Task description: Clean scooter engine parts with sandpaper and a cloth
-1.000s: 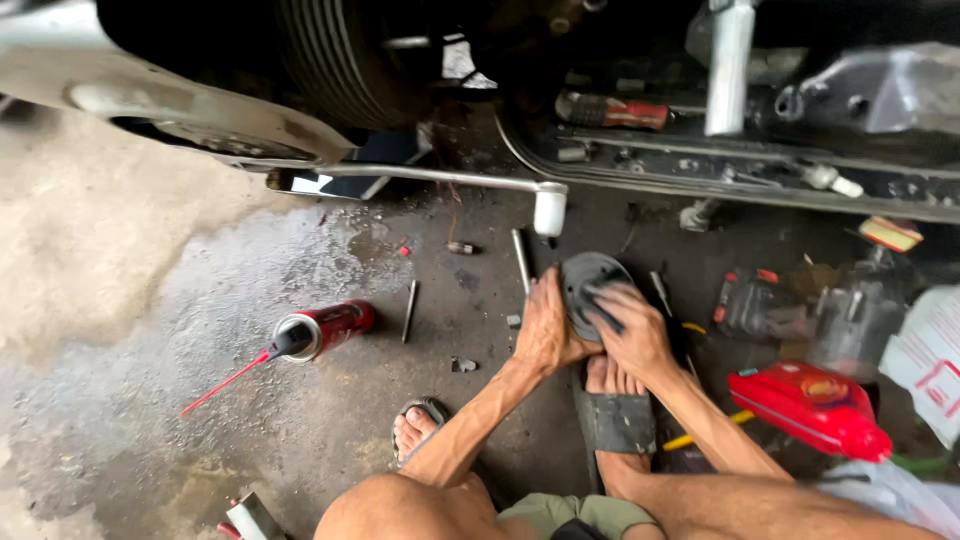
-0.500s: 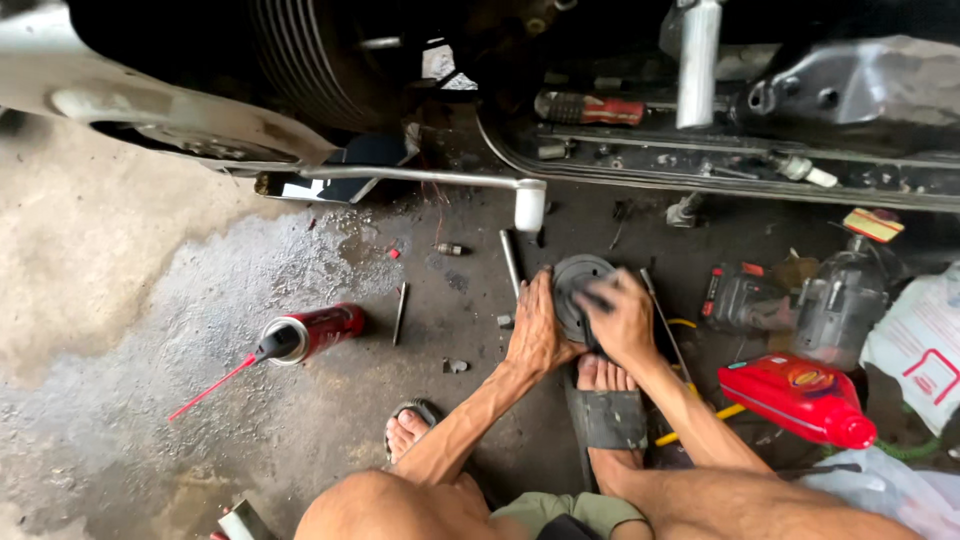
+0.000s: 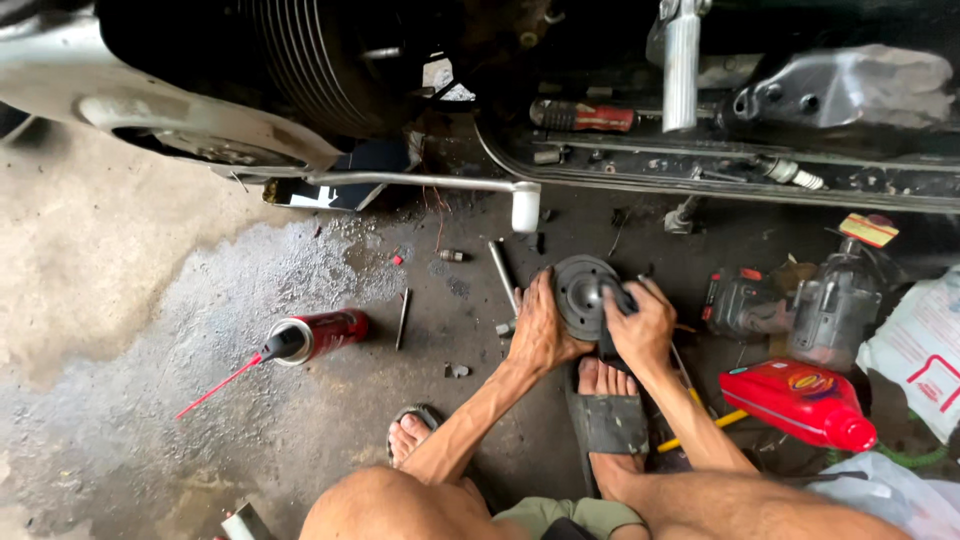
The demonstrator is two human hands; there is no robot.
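A round dark metal disc part (image 3: pixel 582 290) is held upright just above the oily floor, in front of my sandalled right foot (image 3: pixel 606 400). My left hand (image 3: pixel 540 330) grips its left rim from the side. My right hand (image 3: pixel 640 325) presses a small dark cloth against the disc's right face. My left foot (image 3: pixel 408 440) rests on the floor nearer to me.
A red spray can with a thin red straw (image 3: pixel 310 336) lies to the left. Loose bolts and a metal rod (image 3: pixel 503 272) are scattered ahead. A red oil bottle (image 3: pixel 800 398), a power tool (image 3: pixel 745 303), and a red-handled screwdriver (image 3: pixel 585 117) lie to the right and on the motorcycle's frame ledge (image 3: pixel 720 170).
Both hands raised the disc part from lying near the floor to a more upright tilt, and my right hand shifted across its face.
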